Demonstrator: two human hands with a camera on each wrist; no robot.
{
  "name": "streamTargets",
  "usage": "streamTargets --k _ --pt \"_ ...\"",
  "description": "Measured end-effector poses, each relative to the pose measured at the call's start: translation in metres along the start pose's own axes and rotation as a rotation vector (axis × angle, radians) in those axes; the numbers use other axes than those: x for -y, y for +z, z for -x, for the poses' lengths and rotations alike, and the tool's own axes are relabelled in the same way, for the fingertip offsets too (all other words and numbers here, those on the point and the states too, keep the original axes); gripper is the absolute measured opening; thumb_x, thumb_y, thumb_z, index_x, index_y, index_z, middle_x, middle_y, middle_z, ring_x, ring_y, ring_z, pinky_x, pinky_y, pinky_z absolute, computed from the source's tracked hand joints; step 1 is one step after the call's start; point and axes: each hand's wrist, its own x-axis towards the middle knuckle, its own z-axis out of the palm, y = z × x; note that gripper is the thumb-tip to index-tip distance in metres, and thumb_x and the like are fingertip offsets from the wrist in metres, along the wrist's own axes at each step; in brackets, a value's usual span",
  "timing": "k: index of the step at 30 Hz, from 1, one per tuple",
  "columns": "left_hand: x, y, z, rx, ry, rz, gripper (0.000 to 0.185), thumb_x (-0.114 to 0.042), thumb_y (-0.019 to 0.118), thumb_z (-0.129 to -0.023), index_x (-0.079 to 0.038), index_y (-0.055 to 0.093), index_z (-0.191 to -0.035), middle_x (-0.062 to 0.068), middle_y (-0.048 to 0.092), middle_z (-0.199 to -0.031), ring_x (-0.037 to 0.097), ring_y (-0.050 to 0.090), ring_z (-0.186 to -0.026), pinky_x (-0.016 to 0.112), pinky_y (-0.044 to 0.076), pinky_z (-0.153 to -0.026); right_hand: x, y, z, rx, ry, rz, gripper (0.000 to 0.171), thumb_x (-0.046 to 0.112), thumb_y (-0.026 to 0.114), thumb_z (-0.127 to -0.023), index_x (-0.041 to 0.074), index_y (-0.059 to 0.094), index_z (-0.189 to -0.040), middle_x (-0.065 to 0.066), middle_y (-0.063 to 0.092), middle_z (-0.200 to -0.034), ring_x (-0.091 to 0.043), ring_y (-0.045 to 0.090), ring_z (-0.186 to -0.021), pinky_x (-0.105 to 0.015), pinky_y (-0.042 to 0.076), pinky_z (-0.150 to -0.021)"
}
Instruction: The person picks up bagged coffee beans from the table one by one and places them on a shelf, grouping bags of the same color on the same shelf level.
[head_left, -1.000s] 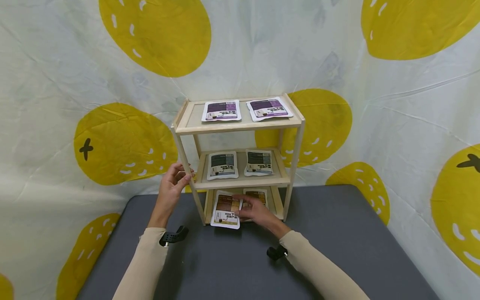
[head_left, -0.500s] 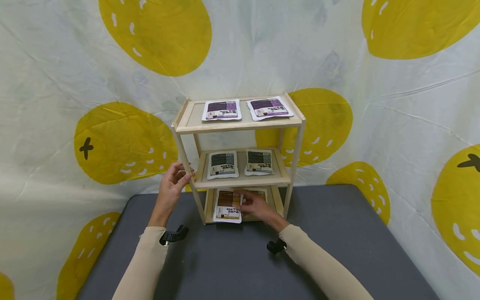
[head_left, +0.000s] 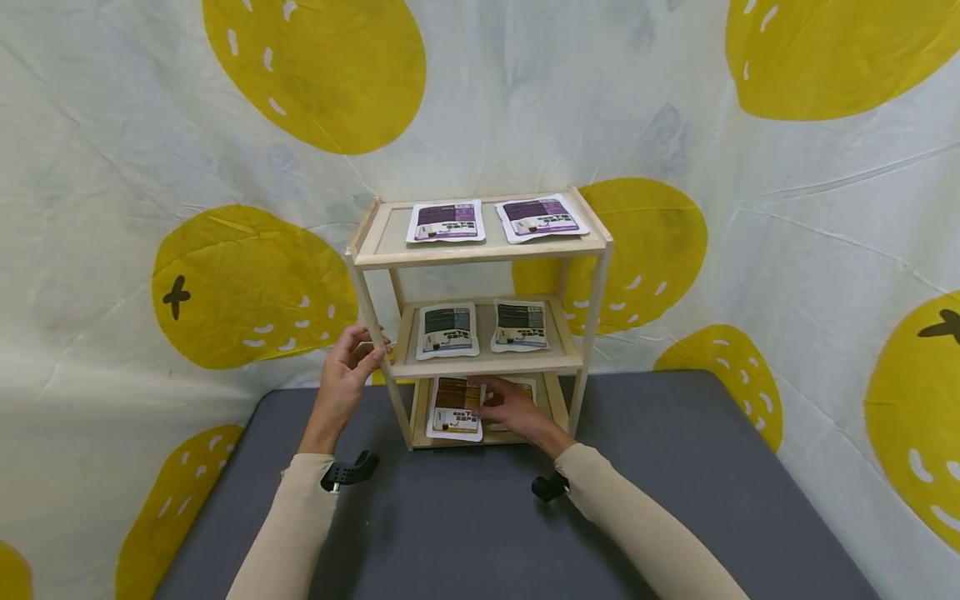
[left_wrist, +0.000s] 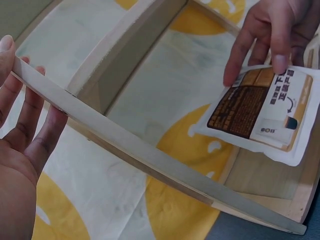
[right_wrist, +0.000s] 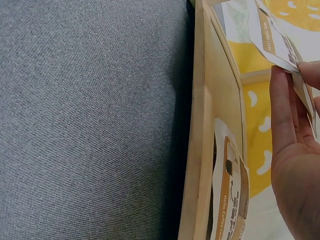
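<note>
A small wooden three-tier shelf (head_left: 480, 252) stands at the back of the grey table (head_left: 480, 533). My left hand (head_left: 358, 357) grips its front left post (left_wrist: 125, 145), thumb on one side and fingers on the other. My right hand (head_left: 501, 405) reaches into the bottom tier and pinches a brown-and-white packet (head_left: 454, 408) by its edge, the thumb (left_wrist: 280, 55) on top. The packet (left_wrist: 260, 107) lies almost fully on the bottom board. A second brown packet (right_wrist: 230, 200) lies beside it, partly hidden behind my right hand in the head view.
Two purple packets (head_left: 446, 222) lie on the top tier and two dark ones (head_left: 447, 329) on the middle tier. A white cloth with yellow blobs (head_left: 247, 283) hangs behind and beside the shelf. Black wrist mounts (head_left: 347, 472) sit on both sleeves.
My right hand has slid the brown packet from the table edge of the shelf back onto the bottom tier. The left hand has stayed on the post.
</note>
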Motion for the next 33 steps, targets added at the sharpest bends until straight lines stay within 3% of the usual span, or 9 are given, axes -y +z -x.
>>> streamTargets --k 5,10,17,23,30,33 --pt "0.0 0.0 0.0 -0.002 0.0 -0.004 0.04 -0.003 0.059 -0.101 0.008 0.046 -0.138 0.013 0.063 -0.117 0.035 0.065 -0.109 0.026 0.056 -0.089 0.002 -0.001 -0.002 0.005 0.021 0.044 0.058 0.022 0.074 -0.094 0.025 0.052 -0.149 -0.012 0.05 -0.147 -0.037 0.061 -0.116 -0.049 0.057 -0.085" --pt "0.0 0.0 0.0 0.0 -0.002 -0.003 0.039 -0.004 0.06 -0.101 0.004 0.049 -0.137 0.013 0.063 -0.118 0.04 0.063 -0.109 0.027 0.056 -0.089 0.001 -0.002 -0.006 -0.004 0.015 0.097 0.06 0.021 0.072 -0.094 0.02 0.051 -0.15 -0.016 0.051 -0.145 -0.035 0.061 -0.117 -0.041 0.056 -0.083" --pt "-0.002 0.001 0.001 -0.002 -0.012 0.009 0.038 -0.005 0.06 -0.101 0.004 0.049 -0.137 0.006 0.064 -0.116 0.028 0.066 -0.107 0.026 0.057 -0.089 0.001 -0.003 -0.008 -0.01 0.022 0.063 0.062 0.015 0.072 -0.093 0.012 0.049 -0.151 -0.02 0.052 -0.144 -0.031 0.064 -0.115 -0.043 0.057 -0.086" --pt "-0.003 0.003 0.001 -0.011 -0.02 0.003 0.042 -0.006 0.061 -0.101 0.008 0.046 -0.138 0.031 0.056 -0.121 0.041 0.063 -0.109 0.026 0.057 -0.088 -0.001 -0.002 -0.011 -0.058 0.056 0.103 0.057 0.017 0.073 -0.094 0.013 0.054 -0.147 -0.02 0.055 -0.136 -0.029 0.064 -0.111 -0.042 0.056 -0.086" --pt "-0.001 0.001 0.0 -0.01 -0.02 -0.005 0.039 -0.006 0.061 -0.101 0.003 0.049 -0.138 0.031 0.056 -0.121 0.041 0.063 -0.109 0.026 0.056 -0.088 -0.017 -0.001 -0.021 -0.086 0.12 0.096 0.059 0.021 0.075 -0.092 0.021 0.054 -0.147 -0.015 0.054 -0.137 -0.031 0.058 -0.121 -0.049 0.051 -0.094" --pt "0.0 0.001 0.0 -0.009 -0.018 -0.005 0.04 -0.005 0.06 -0.101 0.005 0.048 -0.138 0.033 0.055 -0.121 0.041 0.063 -0.109 0.026 0.056 -0.088 -0.024 -0.001 -0.025 -0.08 0.123 0.096 0.06 0.02 0.074 -0.092 0.02 0.053 -0.148 -0.013 0.054 -0.139 -0.031 0.056 -0.124 -0.046 0.051 -0.095"
